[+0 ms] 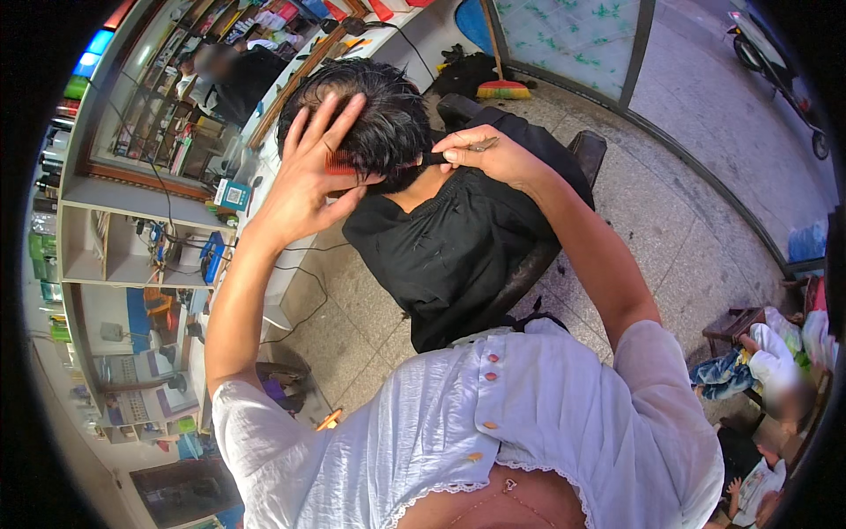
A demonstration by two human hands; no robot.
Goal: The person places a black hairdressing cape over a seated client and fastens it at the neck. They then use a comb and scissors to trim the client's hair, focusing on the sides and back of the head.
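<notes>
A seated person, seen from behind and above, has short dark hair [377,106] and wears a black cutting cape [456,244]. My left hand [301,175] lies spread against the left side of the head, with a red comb [339,162] held between its fingers and partly hidden by them and the hair. At the nape, to the right, my right hand [486,157] pinches a slim tool with a black part [433,159] towards the neck and a metal end above the fingers. Its exact kind cannot be told. Loose cut hairs lie on the cape.
A counter and mirror [192,99] stand at left, above shelves [135,254] with cables. The chair's armrest [587,155] is right of the cape. Beyond are a broom [503,89], a dark hair heap [469,73] and a glass door frame [638,59]. People [770,360] sit at lower right.
</notes>
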